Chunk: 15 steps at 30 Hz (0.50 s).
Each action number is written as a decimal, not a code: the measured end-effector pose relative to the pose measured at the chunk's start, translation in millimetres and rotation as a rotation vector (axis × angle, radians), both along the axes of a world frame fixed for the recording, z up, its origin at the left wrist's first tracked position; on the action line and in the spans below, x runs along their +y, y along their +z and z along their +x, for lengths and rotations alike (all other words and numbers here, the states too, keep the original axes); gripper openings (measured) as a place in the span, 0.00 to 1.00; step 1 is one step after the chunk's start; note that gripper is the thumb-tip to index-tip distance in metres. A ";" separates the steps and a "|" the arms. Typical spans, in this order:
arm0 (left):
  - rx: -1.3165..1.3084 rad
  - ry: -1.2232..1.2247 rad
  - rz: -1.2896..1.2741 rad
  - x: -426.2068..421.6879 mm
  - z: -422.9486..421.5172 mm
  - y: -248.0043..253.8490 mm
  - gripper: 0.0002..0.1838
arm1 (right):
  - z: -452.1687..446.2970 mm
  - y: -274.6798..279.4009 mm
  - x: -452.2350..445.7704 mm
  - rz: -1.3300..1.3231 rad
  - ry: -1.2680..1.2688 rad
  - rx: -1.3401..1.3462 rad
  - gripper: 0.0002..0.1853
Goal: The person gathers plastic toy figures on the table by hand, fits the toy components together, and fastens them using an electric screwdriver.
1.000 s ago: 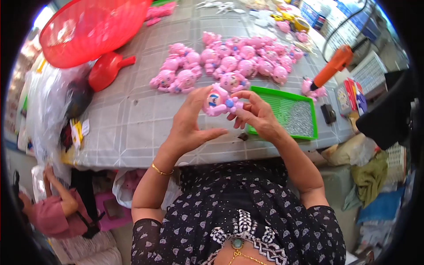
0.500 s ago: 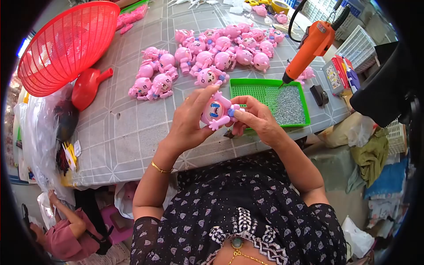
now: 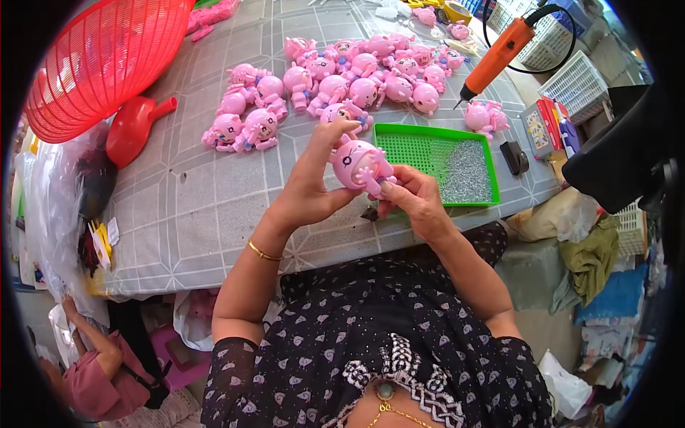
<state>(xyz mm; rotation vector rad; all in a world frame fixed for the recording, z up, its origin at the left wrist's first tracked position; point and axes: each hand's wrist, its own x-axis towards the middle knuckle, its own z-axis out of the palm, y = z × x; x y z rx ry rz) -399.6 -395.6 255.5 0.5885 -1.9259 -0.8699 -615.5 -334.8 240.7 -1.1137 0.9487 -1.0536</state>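
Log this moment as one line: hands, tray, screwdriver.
left hand: cupped around pink toy figure; right hand: gripping toy's lower end; green tray: silvery small parts inside; orange electric screwdriver: tip down

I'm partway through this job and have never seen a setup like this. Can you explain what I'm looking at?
There's no machine arm here: the hands are a person's own, seen from a camera worn on that person's head, looking forward and down. The left hand cups the head of a pink figure, while the right hand grips its lower part. On the table, beyond them, lie more pink figures. To the right is a green tray with small silvery pieces; an orange tool with a black cord is farther back.
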 end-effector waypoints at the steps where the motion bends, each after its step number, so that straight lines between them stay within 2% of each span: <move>1: 0.003 0.000 0.001 0.4 0.2 -1.8 0.47 | 2.1 0.4 0.5 0.001 0.000 0.003 0.19; 6: 0.103 0.003 0.084 3.1 2.2 -11.3 0.46 | 7.9 5.1 -0.1 0.015 -0.035 -0.016 0.19; 15: 0.058 0.023 0.036 2.5 12.6 -8.3 0.43 | 9.1 3.5 4.0 0.033 -0.026 -0.077 0.25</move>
